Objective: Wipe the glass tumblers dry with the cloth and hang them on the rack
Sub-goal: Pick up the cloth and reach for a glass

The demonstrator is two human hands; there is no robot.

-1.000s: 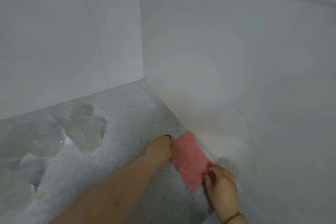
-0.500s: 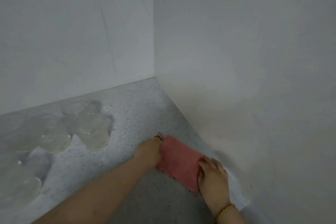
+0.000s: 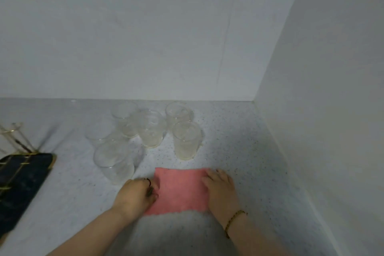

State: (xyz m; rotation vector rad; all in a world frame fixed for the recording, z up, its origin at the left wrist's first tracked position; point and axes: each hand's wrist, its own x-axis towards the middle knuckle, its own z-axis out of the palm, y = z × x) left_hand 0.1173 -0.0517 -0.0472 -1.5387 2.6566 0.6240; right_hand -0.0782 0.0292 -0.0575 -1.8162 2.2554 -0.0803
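Observation:
A pink cloth [image 3: 180, 190] lies flat on the speckled grey counter [image 3: 239, 151] in front of me. My left hand [image 3: 136, 195] pinches its left edge with curled fingers. My right hand [image 3: 220, 187] lies on the cloth's right edge, fingers fairly straight. Several clear glass tumblers [image 3: 150, 129] stand in a cluster behind the cloth; the nearest are one at the left [image 3: 114, 161] and one at the right [image 3: 186, 140]. A gold wire rack [image 3: 17, 141] on a dark base [image 3: 22, 178] sits at the far left, partly cut off.
White walls meet in a corner at the back right [image 3: 254, 97], close to the right of the cloth. Bare counter lies between the rack and the tumblers and to the right of the cloth.
The view has swung right to left, bringing the tumblers and rack into sight. The cloth has been spread out wider and now lies square between both hands, away from the wall.

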